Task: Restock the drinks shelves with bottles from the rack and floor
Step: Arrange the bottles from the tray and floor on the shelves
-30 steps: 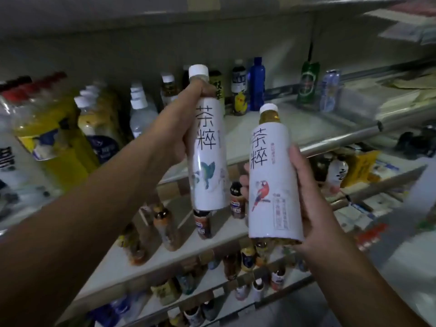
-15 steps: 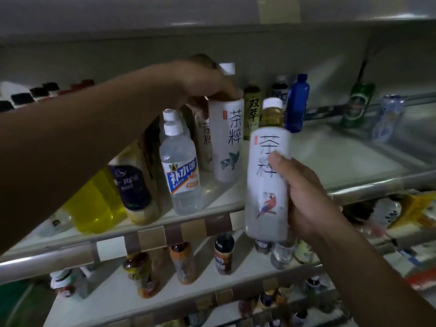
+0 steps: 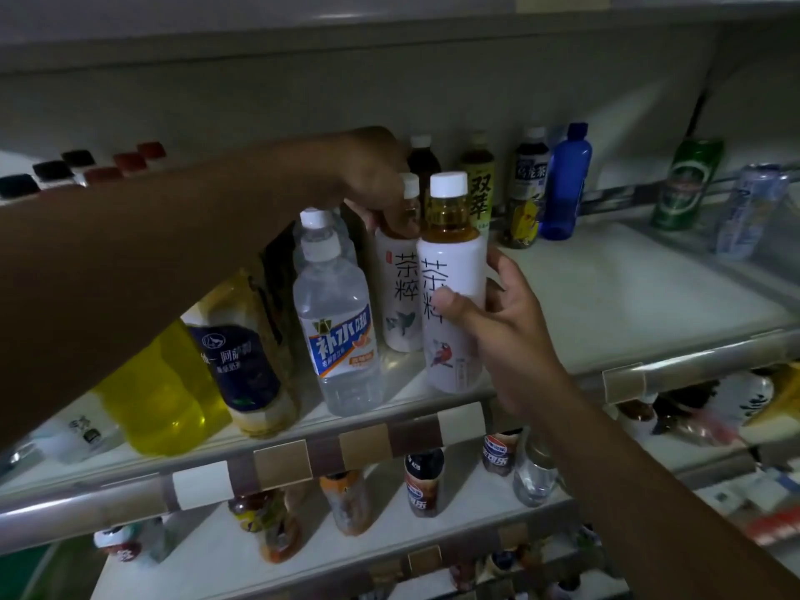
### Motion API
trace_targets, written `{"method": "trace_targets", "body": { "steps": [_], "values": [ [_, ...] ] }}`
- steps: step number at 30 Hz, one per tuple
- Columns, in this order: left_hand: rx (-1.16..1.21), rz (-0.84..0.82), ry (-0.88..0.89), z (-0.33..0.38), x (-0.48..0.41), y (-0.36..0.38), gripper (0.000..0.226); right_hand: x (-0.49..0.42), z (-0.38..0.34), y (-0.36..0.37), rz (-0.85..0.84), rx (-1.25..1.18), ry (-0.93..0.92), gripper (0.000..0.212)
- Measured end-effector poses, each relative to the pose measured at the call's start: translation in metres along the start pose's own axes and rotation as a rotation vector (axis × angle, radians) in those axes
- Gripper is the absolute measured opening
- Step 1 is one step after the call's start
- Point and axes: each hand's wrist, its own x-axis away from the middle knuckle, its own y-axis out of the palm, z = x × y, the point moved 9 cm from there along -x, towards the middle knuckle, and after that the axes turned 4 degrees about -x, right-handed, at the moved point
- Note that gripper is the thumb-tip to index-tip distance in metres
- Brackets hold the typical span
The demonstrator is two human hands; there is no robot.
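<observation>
Two white tea bottles with black characters stand upright on the upper shelf [image 3: 627,305]. The front one, the parrot bottle [image 3: 454,339], has a white cap and rests near the shelf's front edge; my right hand [image 3: 498,322] wraps around its middle from the right. Behind it and slightly left is the blue-bird bottle [image 3: 400,296], and my left hand [image 3: 376,184] grips its neck from above, arm reaching in from the left. The two bottles touch or nearly touch.
A clear water bottle [image 3: 342,339] stands just left of the tea bottles, with a dark-labelled bottle [image 3: 242,365] and yellow bottles [image 3: 160,396] further left. Behind are dark tea bottles, a blue bottle [image 3: 565,184] and a green can [image 3: 686,184]. The shelves below hold several small bottles.
Both bottles went from held in the air to standing on the upper shelf. My left hand set the blue-bird bottle at the back; my right hand brought the parrot bottle down in front.
</observation>
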Motion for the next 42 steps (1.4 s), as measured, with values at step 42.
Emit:
{"method": "trace_targets", "body": {
  "steps": [42],
  "values": [
    [0.008,0.17,-0.039,-0.022,-0.005,-0.006,0.02,0.005,0.026,0.024,-0.004,-0.028,-0.03,0.044]
  ]
}}
